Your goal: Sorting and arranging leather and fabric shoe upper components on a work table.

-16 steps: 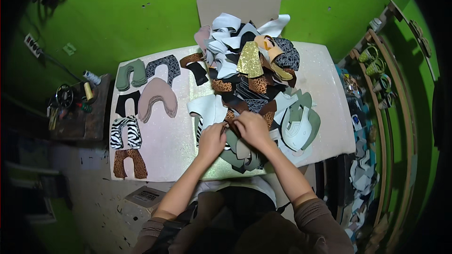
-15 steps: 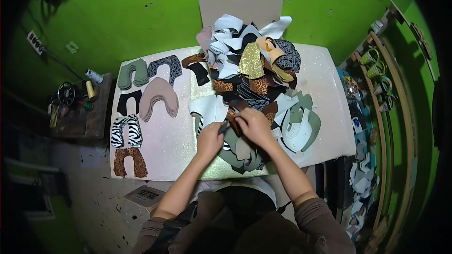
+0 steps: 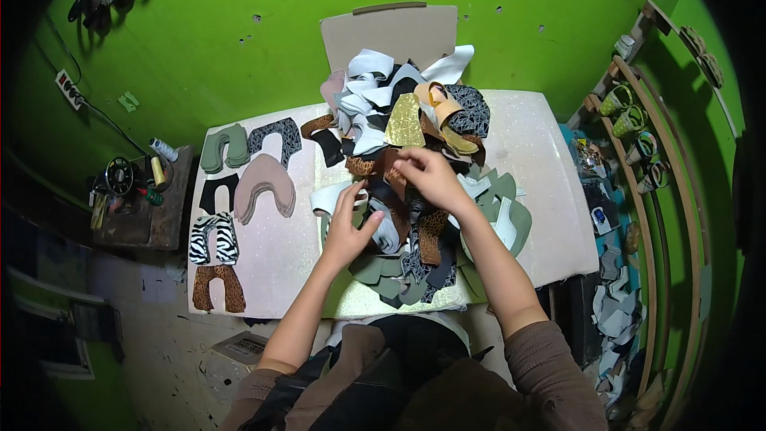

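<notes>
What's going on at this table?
A person is handling a heap of loose, flat cut pieces in mixed colours and prints on a pale, speckled table. The right hand has its fingertips at a brown piece; its grip is unclear. The left hand is open over the near pieces. To the left lie arch-shaped pieces, including a green stack and a dusty-pink stack.

My sleeves (image 3: 542, 355) were brown and my counter (image 3: 558, 191) whitish. I had a leopard-spotted brown strip (image 3: 432, 235), a zebra-striped black-and-white stack (image 3: 227, 241), a dusty-pink stack (image 3: 265, 172), a sage-green stack (image 3: 213, 150) and a gold piece (image 3: 404, 121); the wall (image 3: 279, 40) was vivid green.
</notes>
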Available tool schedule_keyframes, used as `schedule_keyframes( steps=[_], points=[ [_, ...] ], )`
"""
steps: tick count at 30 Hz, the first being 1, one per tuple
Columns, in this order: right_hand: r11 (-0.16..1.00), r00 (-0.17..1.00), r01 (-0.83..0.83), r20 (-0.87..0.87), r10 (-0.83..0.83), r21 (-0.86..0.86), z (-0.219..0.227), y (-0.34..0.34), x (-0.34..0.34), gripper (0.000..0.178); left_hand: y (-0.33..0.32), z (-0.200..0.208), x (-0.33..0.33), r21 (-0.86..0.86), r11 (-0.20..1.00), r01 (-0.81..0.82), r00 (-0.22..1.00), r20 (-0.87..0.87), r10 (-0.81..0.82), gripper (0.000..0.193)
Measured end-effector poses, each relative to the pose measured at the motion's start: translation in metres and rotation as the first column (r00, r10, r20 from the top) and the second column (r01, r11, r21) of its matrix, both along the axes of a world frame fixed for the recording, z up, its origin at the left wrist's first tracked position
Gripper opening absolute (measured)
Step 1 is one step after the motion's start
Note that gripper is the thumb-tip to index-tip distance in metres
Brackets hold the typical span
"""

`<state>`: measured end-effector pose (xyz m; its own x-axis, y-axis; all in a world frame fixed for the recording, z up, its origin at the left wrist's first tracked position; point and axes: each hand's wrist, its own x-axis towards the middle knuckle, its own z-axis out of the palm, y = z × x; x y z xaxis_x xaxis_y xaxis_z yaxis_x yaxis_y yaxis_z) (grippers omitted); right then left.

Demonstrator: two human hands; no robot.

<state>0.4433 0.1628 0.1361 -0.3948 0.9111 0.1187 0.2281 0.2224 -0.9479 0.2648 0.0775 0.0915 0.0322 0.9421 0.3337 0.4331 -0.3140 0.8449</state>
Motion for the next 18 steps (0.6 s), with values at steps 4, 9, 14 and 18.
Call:
schedule_keyframes(
  steps=[4,9,14,18],
  points=[
    [0.992,0.992,-0.097,-0.086,0.090,-0.085,-0.013,-0.004,-0.006,0.024,0.003,0.004,0.021,-0.210,0.975,0.073,0.967,0.253,-0.017,0.048],
    [0.981,0.976,-0.092,-0.212,0.054,-0.171,-0.027,-0.011,-0.003,0.040,-0.003,0.008,0.011,-0.474,0.846,0.244,0.815,0.573,0.086,0.020],
    [0.972,0.959,-0.214,-0.208,0.190,-0.099,-0.054,-0.047,-0.016,0.055,-0.005,0.003,0.005,-0.522,0.834,0.178,0.538,0.762,0.362,0.012],
    [0.980,0.997,-0.056,0.056,0.047,0.190,-0.049,-0.059,-0.024,0.036,-0.008,0.000,0.007,-0.535,0.808,0.245,0.570,0.754,0.326,0.016]
  ],
)
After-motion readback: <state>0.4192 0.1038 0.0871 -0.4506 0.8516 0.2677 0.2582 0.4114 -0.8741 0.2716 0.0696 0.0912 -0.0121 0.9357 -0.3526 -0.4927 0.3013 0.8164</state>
